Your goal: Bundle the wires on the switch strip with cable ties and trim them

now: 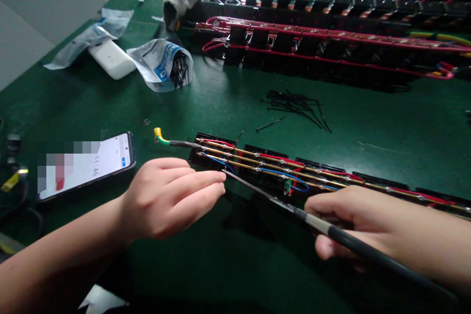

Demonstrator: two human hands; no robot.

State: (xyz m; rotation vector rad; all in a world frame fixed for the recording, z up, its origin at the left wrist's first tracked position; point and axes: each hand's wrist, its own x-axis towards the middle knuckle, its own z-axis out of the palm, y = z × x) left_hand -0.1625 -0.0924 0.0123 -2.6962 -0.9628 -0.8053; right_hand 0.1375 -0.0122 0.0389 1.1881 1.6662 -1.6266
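Observation:
A long strip of black modules lies across the table, with brass-coloured rods and red and blue wires along it. From its left end comes a yellow-green wire with a yellow lug. My right hand grips a soldering iron with a dark handle and pale collar. The iron's thin tip points left and ends close to my left fingertips. Just in front of the strip's left end is my left hand, its fingers pressed together; whatever they pinch is hidden. A small green circuit board hangs at the strip's near side.
Loose black cable ties lie behind the strip, and more fill an open plastic bag. A phone rests at left, near a white device. Larger module rows with red cables stretch across the back.

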